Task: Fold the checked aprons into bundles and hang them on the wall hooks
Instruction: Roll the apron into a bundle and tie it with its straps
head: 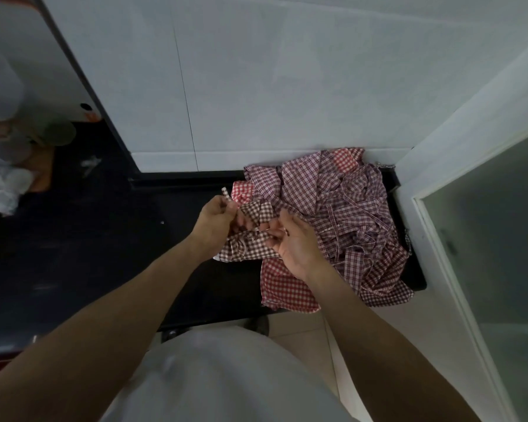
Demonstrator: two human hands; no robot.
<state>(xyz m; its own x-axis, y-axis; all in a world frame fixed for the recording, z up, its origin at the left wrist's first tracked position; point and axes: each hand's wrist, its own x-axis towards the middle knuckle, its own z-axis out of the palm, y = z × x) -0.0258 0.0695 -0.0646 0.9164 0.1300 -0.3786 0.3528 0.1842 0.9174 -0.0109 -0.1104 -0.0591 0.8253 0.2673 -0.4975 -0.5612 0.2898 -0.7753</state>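
On the dark counter point(110, 239), near its right end, the left hand point(214, 222) pinched a thin checked strap point(226, 194) with curled fingers, while the right hand point(293, 239) gripped the brown checked apron point(250, 248) being bundled between them. Just right and farther back, touching it, lay a loose pile of checked aprons point(345, 214) against the white tiled wall point(256, 86)

black counter point(110, 239) against the wall | heap of checked aprons point(345, 208) at my right end | clear plastic bags point(0, 184) far left, kinda blurry
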